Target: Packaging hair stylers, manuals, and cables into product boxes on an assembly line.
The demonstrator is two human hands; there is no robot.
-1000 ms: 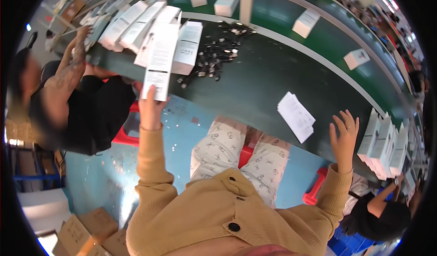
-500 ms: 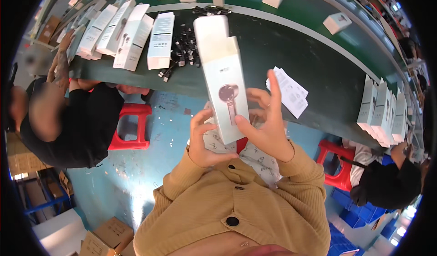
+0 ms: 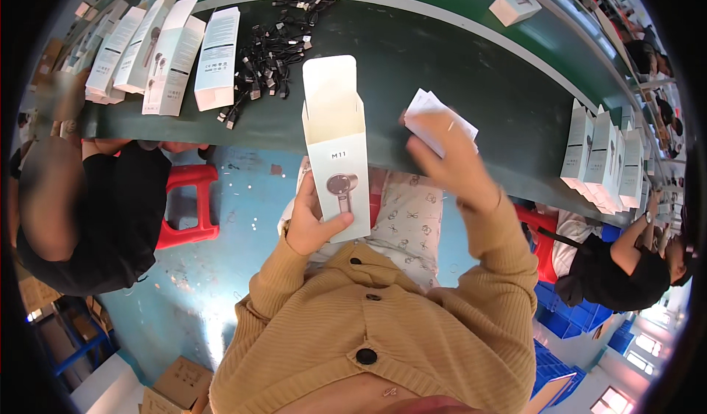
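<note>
My left hand (image 3: 315, 219) is wrapped round the lower part of a tall white carton (image 3: 346, 165), thumb across its front. The carton stands upright over my lap, its top flap raised and its mouth uncovered; a picture of a handheld device with a round head is printed on the front. My right hand (image 3: 451, 160) reaches over a small stack of white printed leaflets (image 3: 464, 125) on the dark green bench. Its fingers touch or overlap the stack but are blurred, so their grip is unclear.
Black cables with plugs (image 3: 269, 57) lie heaped on the bench (image 3: 390, 46). Several similar cartons stand at left (image 3: 173, 61) and right (image 3: 578, 145); one small box (image 3: 515, 7) is on the far ledge. People sit at both sides by red stools (image 3: 193, 204).
My right hand has left the carton and moved right and away to the leaflets. The carton, now in my left hand alone, is more upright and lower in view. The head view has shifted.
</note>
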